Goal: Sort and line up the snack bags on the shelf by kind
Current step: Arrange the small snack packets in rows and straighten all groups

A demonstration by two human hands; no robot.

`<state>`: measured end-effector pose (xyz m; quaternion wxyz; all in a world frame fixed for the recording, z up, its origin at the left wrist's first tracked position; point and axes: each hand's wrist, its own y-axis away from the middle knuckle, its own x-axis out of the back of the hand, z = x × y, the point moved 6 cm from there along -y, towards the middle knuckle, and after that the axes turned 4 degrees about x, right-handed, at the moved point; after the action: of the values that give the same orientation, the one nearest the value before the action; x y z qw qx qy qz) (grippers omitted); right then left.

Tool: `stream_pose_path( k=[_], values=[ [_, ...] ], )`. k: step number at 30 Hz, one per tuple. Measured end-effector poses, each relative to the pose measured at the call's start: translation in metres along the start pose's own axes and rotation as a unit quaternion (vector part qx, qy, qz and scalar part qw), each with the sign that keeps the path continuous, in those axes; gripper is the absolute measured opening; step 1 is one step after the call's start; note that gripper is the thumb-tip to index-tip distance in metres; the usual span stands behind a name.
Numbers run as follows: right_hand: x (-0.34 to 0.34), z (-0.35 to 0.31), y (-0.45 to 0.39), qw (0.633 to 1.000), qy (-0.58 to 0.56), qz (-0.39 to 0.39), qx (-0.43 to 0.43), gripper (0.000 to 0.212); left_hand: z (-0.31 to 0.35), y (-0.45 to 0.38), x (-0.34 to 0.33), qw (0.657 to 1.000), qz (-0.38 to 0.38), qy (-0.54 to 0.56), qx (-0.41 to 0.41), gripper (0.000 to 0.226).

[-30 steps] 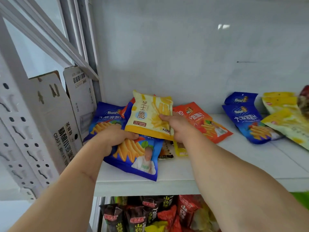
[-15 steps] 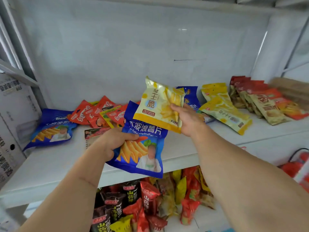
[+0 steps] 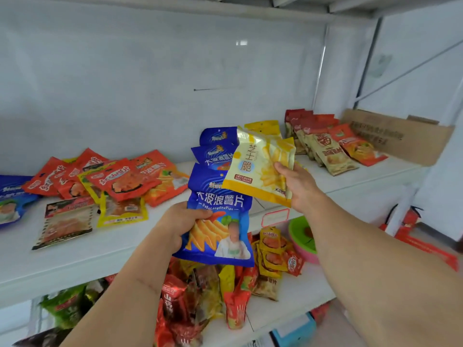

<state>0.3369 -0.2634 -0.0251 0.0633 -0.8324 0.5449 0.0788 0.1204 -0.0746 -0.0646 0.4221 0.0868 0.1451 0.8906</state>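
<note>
My left hand grips a blue potato-chip bag by its left edge, held in front of the white shelf. My right hand holds a pale yellow cheese-stick bag just above and right of it, overlapping its top corner. Behind them two more blue bags and a yellow bag lie on the shelf. Orange-red bags are piled at the left, and another blue bag lies at the far left edge.
Red and tan bags are lined up at the shelf's right, next to a cardboard box. The lower shelf holds a jumble of mixed bags and a green-pink bowl. A red fire extinguisher stands at the right.
Both hands lifted their bags off the left pile and carried them rightward; the view swung right, bringing the shelf's right end and box into sight.
</note>
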Motion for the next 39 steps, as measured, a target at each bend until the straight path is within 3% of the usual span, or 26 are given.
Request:
stream_pose_path(
  k=[4, 8, 15, 22, 25, 32, 39],
  values=[
    [0.029, -0.007, -0.017, 0.999, 0.029, 0.017, 0.010, 0.014, 0.010, -0.028, -0.024, 1.000, 0.004, 0.010, -0.003, 0.028],
    [0.050, -0.010, -0.045, 0.997, 0.072, 0.021, 0.013, 0.028, 0.020, -0.059, -0.044, 1.000, 0.003, 0.003, -0.004, 0.032],
    [0.067, -0.008, -0.092, 0.987, 0.160, -0.011, 0.034, 0.038, 0.028, -0.099, -0.052, 0.997, 0.077, 0.003, -0.003, 0.034],
    [0.086, 0.012, -0.159, 0.958, 0.267, -0.055, 0.085, 0.023, 0.030, -0.116, -0.065, 0.985, 0.167, 0.032, -0.002, 0.028],
    [0.097, 0.018, -0.185, 0.945, 0.307, -0.057, 0.102, 0.030, 0.032, -0.117, -0.077, 0.979, 0.198, 0.045, -0.006, 0.026],
    [0.111, 0.021, -0.219, 0.939, 0.325, -0.022, 0.110, 0.034, 0.040, -0.122, -0.102, 0.966, 0.251, 0.052, -0.028, 0.027],
    [0.105, 0.032, -0.234, 0.938, 0.329, -0.014, 0.107, 0.044, 0.054, -0.137, -0.106, 0.954, 0.293, -0.041, -0.045, 0.028]
  ],
)
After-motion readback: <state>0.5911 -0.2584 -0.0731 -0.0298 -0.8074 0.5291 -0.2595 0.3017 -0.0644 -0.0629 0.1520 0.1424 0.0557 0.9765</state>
